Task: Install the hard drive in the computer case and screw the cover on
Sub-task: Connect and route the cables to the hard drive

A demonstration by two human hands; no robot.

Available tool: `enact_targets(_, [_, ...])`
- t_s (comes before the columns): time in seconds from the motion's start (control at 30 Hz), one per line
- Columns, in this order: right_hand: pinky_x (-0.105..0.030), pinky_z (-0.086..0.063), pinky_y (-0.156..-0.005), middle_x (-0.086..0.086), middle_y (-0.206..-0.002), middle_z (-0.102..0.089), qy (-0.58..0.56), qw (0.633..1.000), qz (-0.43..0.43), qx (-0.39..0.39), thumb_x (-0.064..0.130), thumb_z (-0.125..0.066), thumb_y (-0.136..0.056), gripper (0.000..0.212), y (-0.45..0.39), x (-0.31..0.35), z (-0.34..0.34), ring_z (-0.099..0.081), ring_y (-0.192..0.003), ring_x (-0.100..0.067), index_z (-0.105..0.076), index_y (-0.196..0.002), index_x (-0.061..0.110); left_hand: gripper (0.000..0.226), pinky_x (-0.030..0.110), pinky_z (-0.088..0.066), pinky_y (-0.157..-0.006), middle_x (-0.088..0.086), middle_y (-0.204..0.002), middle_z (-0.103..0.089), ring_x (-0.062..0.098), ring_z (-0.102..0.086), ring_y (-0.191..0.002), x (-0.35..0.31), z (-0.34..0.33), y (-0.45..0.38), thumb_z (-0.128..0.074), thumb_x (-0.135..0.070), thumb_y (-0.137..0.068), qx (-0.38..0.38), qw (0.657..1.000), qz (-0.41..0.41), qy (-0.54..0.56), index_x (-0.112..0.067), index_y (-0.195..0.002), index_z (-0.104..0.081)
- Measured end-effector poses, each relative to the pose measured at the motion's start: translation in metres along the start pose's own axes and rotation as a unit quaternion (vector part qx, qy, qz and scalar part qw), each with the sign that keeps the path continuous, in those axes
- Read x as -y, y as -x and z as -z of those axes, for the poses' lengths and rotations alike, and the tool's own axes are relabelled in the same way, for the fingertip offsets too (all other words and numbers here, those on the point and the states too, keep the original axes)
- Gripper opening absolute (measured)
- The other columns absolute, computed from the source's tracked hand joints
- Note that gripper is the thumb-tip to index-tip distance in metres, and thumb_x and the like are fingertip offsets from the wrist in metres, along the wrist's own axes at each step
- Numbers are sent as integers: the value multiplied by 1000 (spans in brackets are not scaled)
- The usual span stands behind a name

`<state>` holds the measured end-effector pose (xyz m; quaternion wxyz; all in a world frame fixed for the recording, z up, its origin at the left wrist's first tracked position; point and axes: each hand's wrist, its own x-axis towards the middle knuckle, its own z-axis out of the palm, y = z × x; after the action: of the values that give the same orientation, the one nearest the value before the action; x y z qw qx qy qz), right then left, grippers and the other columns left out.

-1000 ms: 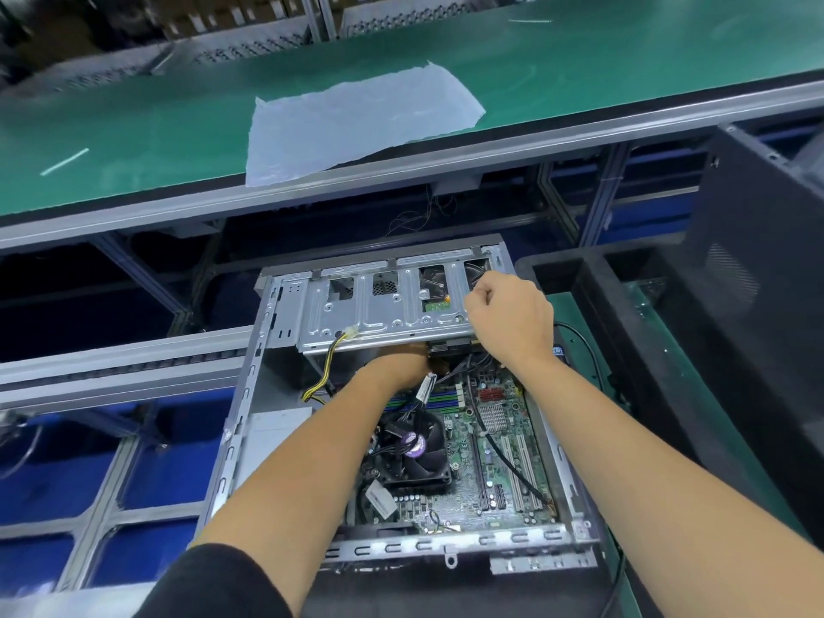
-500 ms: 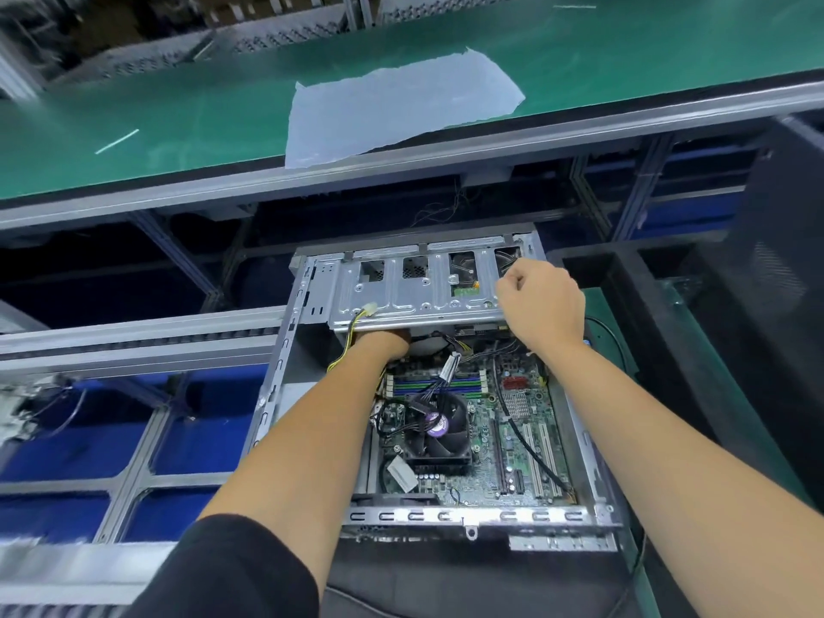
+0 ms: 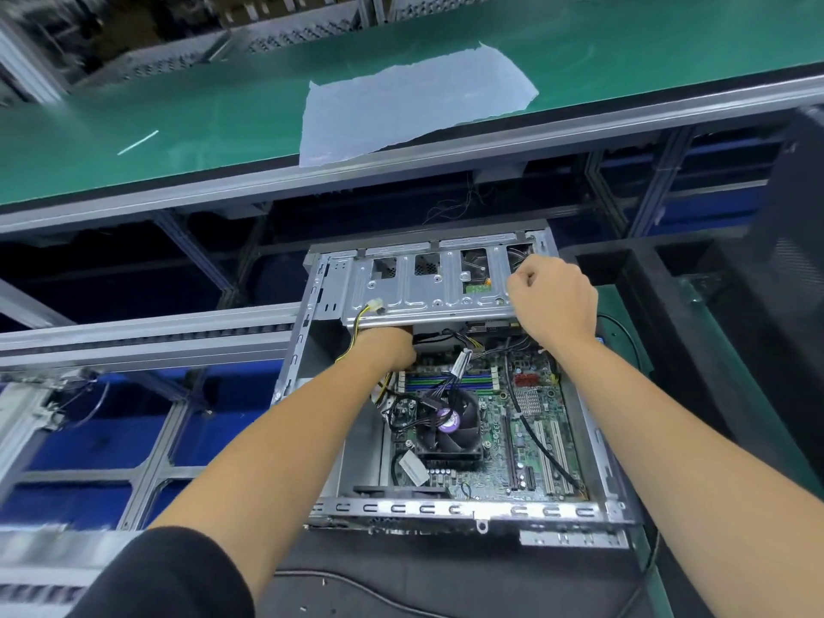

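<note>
Head cam is looking down at an open grey metal computer case (image 3: 307,345) lying on its side with the cover off. Going left to right: a blue-panelled aluminium frame (image 3: 147,457) is sitting to the left of the case, with a green conveyor belt (image 3: 178,104) running across the top and a crumpled pale plastic sheet (image 3: 414,100) lying on it. The left hand (image 3: 392,347) is reaching under the silver perforated drive cage (image 3: 428,287) at the far end of the case, so honestly can't tell what those fingers are doing, they're hidden under the metal. A yellow-and-black power cable with a white plug (image 3: 372,307) is poking out right beside that wrist. Below it, the green motherboard (image 3: 530,421) with a black round CPU fan (image 3: 450,423) is sitting in the case floor. The right hand (image 3: 553,301) is resting on the cage's right end, fingers curled tight in a fist over its corner. Can't make out the hard drive itself. A black bin (image 3: 695,350) is sitting off to the right.
</note>
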<state>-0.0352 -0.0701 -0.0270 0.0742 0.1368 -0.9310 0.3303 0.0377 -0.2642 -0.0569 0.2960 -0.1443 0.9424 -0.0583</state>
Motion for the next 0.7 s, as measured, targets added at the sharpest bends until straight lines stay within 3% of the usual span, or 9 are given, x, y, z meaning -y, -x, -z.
enact_targets(0.13, [-29,-32,-56,-2,-70,-64,0,1000,0,1,19,-49,-91,20,0,0,0,-52,-63,-25,-66,-81,15,29,31,-39,-69,6,-74,-51,23,-48,-73,3,-1,1,-37,-15,-94,25,999,-12,38,-11,-68,-48])
enact_targets(0.27, [-24,-26,-49,-3,-69,-64,2,1000,-2,-1,18,-48,-90,21,0,-1,-1,-45,-56,-20,-65,-78,15,12,32,-40,-66,6,-92,-59,26,-51,-78,4,-6,8,-47,-14,-89,-76,995,-63,4,-10,-99,-53])
enact_targets(0.33, [-22,-26,-49,-4,-69,-65,5,1000,-4,-2,18,-48,-89,22,0,-1,-1,-45,-57,-21,-66,-78,14,5,33,-39,-61,5,-89,-58,25,-49,-73,1,-9,9,-50,-10,-86,-113,987,-110,-38,-12,-90,-48])
enact_targets(0.43, [-22,-26,-49,-4,-70,-65,4,1000,-6,-4,18,-48,-88,22,0,0,-2,-44,-56,-20,-66,-76,13,9,33,-40,-57,8,-88,-61,26,-51,-69,-3,-10,11,-52,-3,-83,-149,976,-141,-68,-11,-86,-48])
enact_targets(0.6, [-29,-28,-51,-5,-69,-64,4,1000,-5,-3,18,-48,-88,21,1,1,-1,-45,-58,-22,-65,-75,12,27,34,-41,-58,9,-92,-60,30,-63,-84,-8,-7,14,-50,6,-82,-167,966,-181,-83,-6,-106,-55])
enact_targets(0.7, [-30,-31,-53,-5,-70,-65,5,1000,-3,-2,18,-49,-88,22,1,1,0,-50,-61,-25,-66,-76,12,43,34,-40,-53,4,-80,-47,27,-56,-72,-9,-7,14,-48,9,-82,-175,960,-200,-87,-8,-121,-51])
